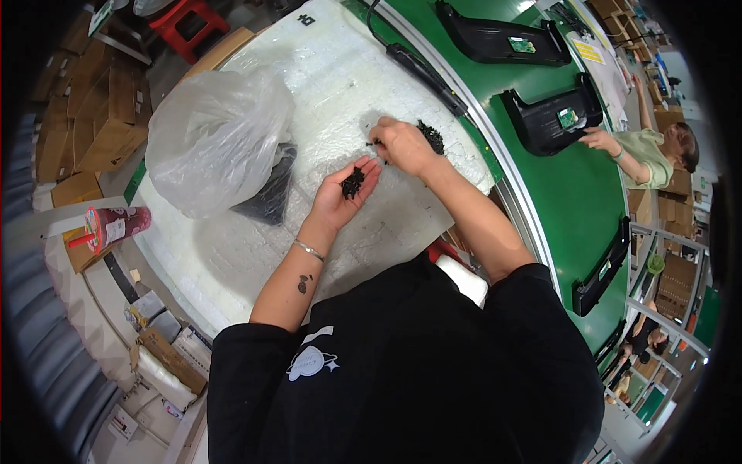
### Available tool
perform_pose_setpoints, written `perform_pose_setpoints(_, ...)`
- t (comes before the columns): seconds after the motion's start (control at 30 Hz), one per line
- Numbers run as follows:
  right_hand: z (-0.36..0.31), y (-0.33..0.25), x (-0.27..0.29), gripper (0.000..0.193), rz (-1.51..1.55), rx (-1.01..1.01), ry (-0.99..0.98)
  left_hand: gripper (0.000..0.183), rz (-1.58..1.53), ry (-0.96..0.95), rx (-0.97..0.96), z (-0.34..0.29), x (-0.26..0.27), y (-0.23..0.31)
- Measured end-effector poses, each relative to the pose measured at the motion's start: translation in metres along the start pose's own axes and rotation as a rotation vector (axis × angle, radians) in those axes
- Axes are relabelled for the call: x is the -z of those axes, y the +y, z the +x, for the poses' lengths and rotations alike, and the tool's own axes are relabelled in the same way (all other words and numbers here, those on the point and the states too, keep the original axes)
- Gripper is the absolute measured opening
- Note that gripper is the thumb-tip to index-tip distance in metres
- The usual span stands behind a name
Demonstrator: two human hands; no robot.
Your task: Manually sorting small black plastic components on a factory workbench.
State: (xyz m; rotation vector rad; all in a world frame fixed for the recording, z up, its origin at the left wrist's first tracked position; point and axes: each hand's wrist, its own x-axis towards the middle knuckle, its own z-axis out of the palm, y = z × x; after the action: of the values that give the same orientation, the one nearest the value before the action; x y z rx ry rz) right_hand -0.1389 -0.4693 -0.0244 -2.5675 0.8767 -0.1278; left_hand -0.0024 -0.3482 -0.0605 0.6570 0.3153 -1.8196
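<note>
"Where was the left hand?"

"Palm up above the desk, with a small heap of black parts in it."

"Were its fingers clenched on them?"

"No, they were stretched out and slightly curved; the heap simply lay on the palm."

"And the right hand?"

"Just beyond the left one and a little to the right, its back turned upward, its fingers bunched and pointed to the left, low over the desk. A few dark bits showed by the fingertips, but they were too small to make out, so I could not tell whether the fingers grasped one or were merely close to it."

"Were there more of those parts?"

"Yes, a loose pile of black pieces lay on the desk, just to the right of the right hand."

"What else stood around?"

"A big clear plastic bag sat on the left, with a dark mass at its near end. A cup with a red straw was near the desk's left edge."

"And past the desk?"

"A green conveyor carried black curved housings, and a co-worker's hand was at the edge of one"
</note>
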Motion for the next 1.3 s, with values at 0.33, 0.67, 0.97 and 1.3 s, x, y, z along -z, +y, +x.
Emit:
perform_pose_setpoints(0.33, -0.004, -0.005, 0.011, 0.023, 0.23, -0.125, 0.147, 0.028, -0.11, -0.021, 0.042, -0.004, 0.014, 0.003)
perform_pose_setpoints(0.67, -0.008, -0.043, -0.017, 0.014, 0.269, -0.011, 0.259, 0.022, -0.053, 0.11, 0.041, -0.013, 0.006, 0.002)
perform_pose_setpoints(0.97, -0.058, -0.012, -0.006, 0.027, 0.181, -0.263, 0.282, 0.02, -0.212, 0.045, 0.21, -0.034, 0.02, -0.006)
perform_pose_setpoints(1.3, -0.038, -0.016, 0.001, 0.04, -0.01, -0.251, 0.085, 0.02, -0.123, 0.056, 0.178, -0.031, 0.02, -0.012)
